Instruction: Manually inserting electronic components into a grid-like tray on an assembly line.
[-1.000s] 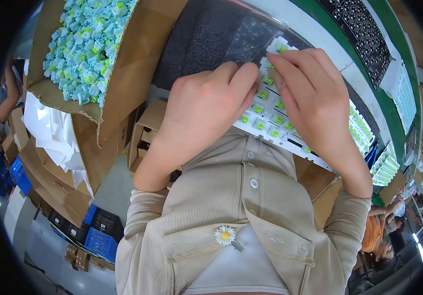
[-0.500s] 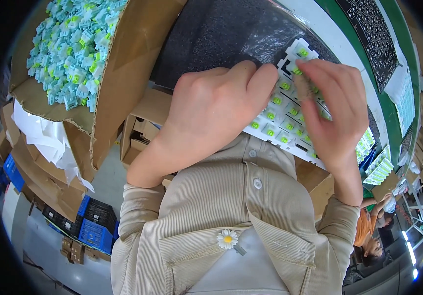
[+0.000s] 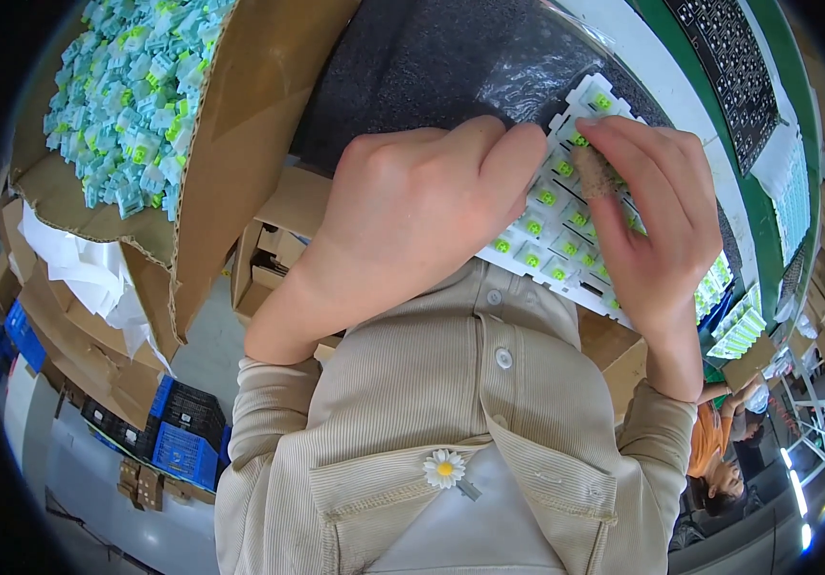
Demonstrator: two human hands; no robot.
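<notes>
A white keyboard plate (image 3: pixel 608 305) lies tilted in front of me, fitted with rows of clear key switches with bright green centres. At its left edge my left hand (image 3: pixel 432 192) is closed, back of the hand up; its fingertips and anything in them are hidden. My right hand (image 3: pixel 657 206) reaches over the plate from the right. Its thumb, wrapped in a tan covering, and its index finger close on a green-centred key switch (image 3: pixel 580 140) near the plate's far end. The right hand hides part of the switch rows.
A cardboard box (image 3: pixel 230 125) heaped with pale blue and green switches (image 3: pixel 130 105) stands at left. Dark padding (image 3: pixel 412 77) covers the bench beyond. Black circuit boards (image 3: pixel 729 67) lie at far right, near more switch-filled plates (image 3: pixel 740 331). A person in orange (image 3: pixel 710 436) is at lower right.
The view has shifted slightly, so the box sits a little further left. My right thumb and index finger stay at the same switch, whose dark slot beside it no longer shows. My left hand barely moves.
</notes>
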